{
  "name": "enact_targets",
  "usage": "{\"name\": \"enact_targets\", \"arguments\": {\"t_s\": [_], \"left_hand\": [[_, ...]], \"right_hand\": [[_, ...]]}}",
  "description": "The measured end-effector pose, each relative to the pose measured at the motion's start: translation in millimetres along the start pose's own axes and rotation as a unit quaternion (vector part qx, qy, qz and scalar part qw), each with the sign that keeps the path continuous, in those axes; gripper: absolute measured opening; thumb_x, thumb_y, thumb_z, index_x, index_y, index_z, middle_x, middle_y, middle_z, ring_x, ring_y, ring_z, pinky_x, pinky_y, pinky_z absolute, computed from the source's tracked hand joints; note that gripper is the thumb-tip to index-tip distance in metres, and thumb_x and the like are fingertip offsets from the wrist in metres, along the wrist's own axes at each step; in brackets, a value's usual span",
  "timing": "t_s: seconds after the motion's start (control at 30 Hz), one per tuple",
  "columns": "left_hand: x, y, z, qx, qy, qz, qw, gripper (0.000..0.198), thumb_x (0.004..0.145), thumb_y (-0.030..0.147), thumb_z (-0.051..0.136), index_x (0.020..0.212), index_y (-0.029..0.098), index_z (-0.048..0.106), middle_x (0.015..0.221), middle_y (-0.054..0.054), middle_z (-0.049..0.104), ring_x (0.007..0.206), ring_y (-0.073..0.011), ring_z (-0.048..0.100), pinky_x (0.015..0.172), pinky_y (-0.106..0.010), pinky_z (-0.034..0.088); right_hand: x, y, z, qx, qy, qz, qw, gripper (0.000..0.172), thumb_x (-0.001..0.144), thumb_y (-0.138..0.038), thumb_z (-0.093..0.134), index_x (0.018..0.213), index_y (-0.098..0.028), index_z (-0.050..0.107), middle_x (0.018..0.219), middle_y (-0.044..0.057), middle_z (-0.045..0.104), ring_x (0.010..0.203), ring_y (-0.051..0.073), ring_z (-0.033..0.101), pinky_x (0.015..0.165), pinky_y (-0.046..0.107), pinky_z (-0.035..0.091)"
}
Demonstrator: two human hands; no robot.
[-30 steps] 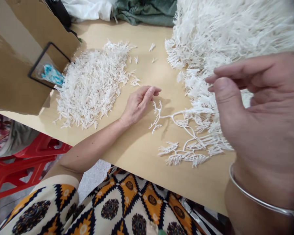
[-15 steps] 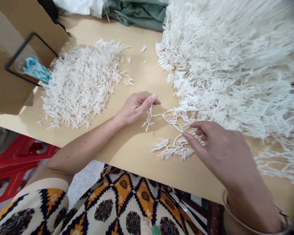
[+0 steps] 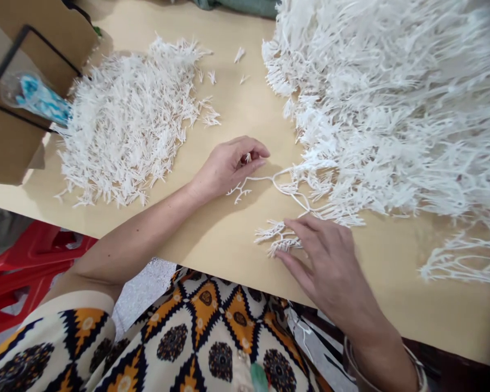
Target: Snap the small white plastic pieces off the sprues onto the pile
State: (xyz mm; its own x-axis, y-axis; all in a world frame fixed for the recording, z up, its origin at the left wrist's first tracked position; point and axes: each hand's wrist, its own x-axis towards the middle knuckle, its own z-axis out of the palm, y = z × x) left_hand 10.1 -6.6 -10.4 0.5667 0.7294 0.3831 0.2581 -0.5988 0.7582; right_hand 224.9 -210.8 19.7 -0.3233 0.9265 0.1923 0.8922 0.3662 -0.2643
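A white plastic branched frame [image 3: 288,190] lies on the wooden table [image 3: 228,239], its tips carrying small feathery pieces. My left hand [image 3: 228,166] rests beside its left end, fingers curled and pinching a small white piece at the branch tip. My right hand [image 3: 324,261] lies flat on the lower cluster of the frame, fingers stretched out over it. A large heap of the same white branched frames [image 3: 392,103] fills the right of the table. A pile of loose small white pieces [image 3: 126,120] lies at the left.
A cardboard box [image 3: 20,81] with a black wire frame and a blue-printed bag [image 3: 36,98] stands at the far left. A red plastic stool [image 3: 20,272] sits below the table edge. Green cloth [image 3: 245,5] lies at the back. My patterned clothing [image 3: 196,343] is under the front edge.
My right hand came down from close to the camera onto the lower cluster of the frame. My left hand closed its fingers on the branch tip. The view tilted slightly downward.
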Motion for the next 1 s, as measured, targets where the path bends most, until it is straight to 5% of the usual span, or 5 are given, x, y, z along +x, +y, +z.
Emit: {"name": "enact_targets", "arguments": {"t_s": [0.33,0.5,0.67,0.83,1.0], "left_hand": [[5,6,-11.1,0.075,0.15,0.029,0.985,0.039,0.1,0.059,0.063,0.121,0.027,0.071,0.127,-0.011,0.069,0.119,-0.0256,0.066,0.11,-0.043,0.05],[0,17,-8.3,0.059,0.14,0.078,0.985,0.034,0.11,0.05,0.044,0.121,0.027,0.067,0.113,-0.007,0.073,0.11,-0.0211,0.07,0.103,-0.041,0.055],[-2,9,2.7,-0.059,0.112,0.009,0.992,0.061,0.098,0.06,0.067,0.145,0.028,0.044,0.114,-0.006,0.072,0.095,-0.0176,0.071,0.093,-0.038,0.06],[-2,7,7.0,-0.054,0.035,-0.022,0.998,0.049,0.094,0.061,0.072,0.119,0.02,0.061,0.105,-0.005,0.074,0.088,-0.0127,0.07,0.082,-0.028,0.059],[-2,4,4.6,0.005,0.126,-0.022,0.992,0.058,0.101,0.058,0.064,0.147,0.027,0.048,0.131,-0.01,0.068,0.101,-0.0161,0.069,0.084,-0.031,0.058]], "right_hand": [[92,29,26,0.167,0.041,-0.019,0.985,0.006,0.104,-0.027,0.06,0.1,-0.023,0.062,0.092,0.006,0.064,0.08,0.021,0.061,0.074,0.04,0.055],[142,50,44,0.431,0.186,0.118,0.875,0.028,0.096,-0.053,0.067,0.096,-0.028,0.053,0.076,-0.003,0.056,0.062,0.014,0.054,0.054,0.031,0.048],[145,57,59,0.525,0.237,0.153,0.803,0.031,0.088,-0.046,0.081,0.091,-0.028,0.056,0.075,-0.004,0.054,0.059,0.012,0.053,0.054,0.028,0.045],[135,51,53,0.539,0.211,0.128,0.805,0.02,0.089,-0.032,0.081,0.09,-0.027,0.062,0.078,-0.003,0.057,0.065,0.012,0.053,0.059,0.029,0.046],[133,43,47,0.519,0.185,0.114,0.827,0.014,0.088,-0.026,0.078,0.097,-0.027,0.067,0.084,-0.001,0.062,0.074,0.014,0.058,0.068,0.031,0.051]]}}
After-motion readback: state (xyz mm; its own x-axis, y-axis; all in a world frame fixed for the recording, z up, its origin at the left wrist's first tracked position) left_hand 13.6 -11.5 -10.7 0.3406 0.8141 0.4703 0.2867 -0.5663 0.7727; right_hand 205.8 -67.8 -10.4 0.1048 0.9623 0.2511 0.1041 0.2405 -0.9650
